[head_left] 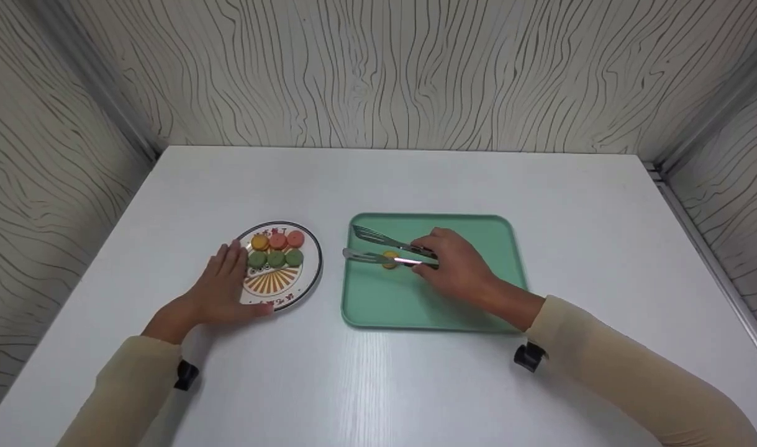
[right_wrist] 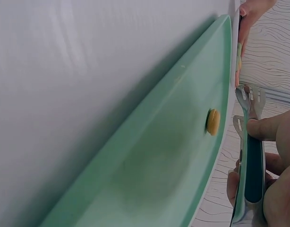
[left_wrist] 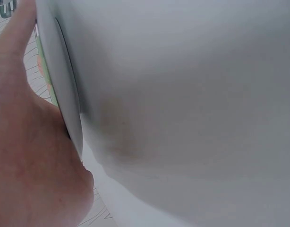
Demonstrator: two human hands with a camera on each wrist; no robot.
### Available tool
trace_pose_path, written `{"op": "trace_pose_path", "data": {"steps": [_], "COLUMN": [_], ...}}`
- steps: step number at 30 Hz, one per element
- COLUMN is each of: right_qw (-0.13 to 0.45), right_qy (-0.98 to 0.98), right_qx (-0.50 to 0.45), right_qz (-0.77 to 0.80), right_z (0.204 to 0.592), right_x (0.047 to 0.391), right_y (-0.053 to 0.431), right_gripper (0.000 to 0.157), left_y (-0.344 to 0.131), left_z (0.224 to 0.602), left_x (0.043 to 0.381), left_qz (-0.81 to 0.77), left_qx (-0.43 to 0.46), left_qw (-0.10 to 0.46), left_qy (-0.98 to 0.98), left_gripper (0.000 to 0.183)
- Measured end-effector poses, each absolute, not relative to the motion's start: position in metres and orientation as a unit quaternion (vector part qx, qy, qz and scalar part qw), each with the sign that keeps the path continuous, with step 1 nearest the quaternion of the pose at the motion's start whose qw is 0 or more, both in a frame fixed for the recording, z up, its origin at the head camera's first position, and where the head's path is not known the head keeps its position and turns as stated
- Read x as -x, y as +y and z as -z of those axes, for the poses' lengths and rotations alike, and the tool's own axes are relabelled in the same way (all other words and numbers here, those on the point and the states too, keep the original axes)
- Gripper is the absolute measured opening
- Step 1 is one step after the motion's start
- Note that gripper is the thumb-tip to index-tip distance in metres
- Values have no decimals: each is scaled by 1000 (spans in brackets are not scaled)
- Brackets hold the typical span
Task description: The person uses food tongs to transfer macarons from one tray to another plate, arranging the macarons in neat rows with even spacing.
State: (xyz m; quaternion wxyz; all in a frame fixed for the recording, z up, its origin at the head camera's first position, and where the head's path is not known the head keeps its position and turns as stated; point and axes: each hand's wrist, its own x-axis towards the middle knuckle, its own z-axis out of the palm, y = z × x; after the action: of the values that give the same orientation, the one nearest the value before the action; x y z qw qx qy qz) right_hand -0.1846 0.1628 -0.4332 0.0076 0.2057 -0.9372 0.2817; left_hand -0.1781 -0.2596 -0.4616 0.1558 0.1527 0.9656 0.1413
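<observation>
My left hand (head_left: 220,295) rests at the left rim of a round white plate (head_left: 311,267), its fingers straight along the edge and the thumb over the near rim. On the plate sit one yellow macaron (head_left: 260,241), two pink macarons (head_left: 295,239) in the same row, and three green macarons (head_left: 276,259) in front. My right hand (head_left: 459,264) grips metal tongs (right_wrist: 254,165) with dark handles; their slotted ends stand apart, pointing left. A single yellow macaron (right_wrist: 213,122) lies on the green tray (head_left: 403,304), partly covered by the lower tong arm in the head view.
Plate and tray stand side by side on a white table (head_left: 328,385), a narrow strip of tabletop between them. Wood-grain patterned panels (head_left: 378,74) close off the back and both sides.
</observation>
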Motion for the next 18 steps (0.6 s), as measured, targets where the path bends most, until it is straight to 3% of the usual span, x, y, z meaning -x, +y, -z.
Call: {"op": "trace_pose_path", "data": {"steps": [18], "right_qw": [5], "right_qy": [-937], "right_qx": [-191], "right_qz": [-293], "right_z": [439], "right_x": [179], "right_y": [187], "right_gripper": [35], "left_y": [-261], "left_z": [460], "left_x": [177], "left_qz": [-146], "left_qx": [-160], "left_qw": [156], "left_qy": [964], "left_gripper": [129]}}
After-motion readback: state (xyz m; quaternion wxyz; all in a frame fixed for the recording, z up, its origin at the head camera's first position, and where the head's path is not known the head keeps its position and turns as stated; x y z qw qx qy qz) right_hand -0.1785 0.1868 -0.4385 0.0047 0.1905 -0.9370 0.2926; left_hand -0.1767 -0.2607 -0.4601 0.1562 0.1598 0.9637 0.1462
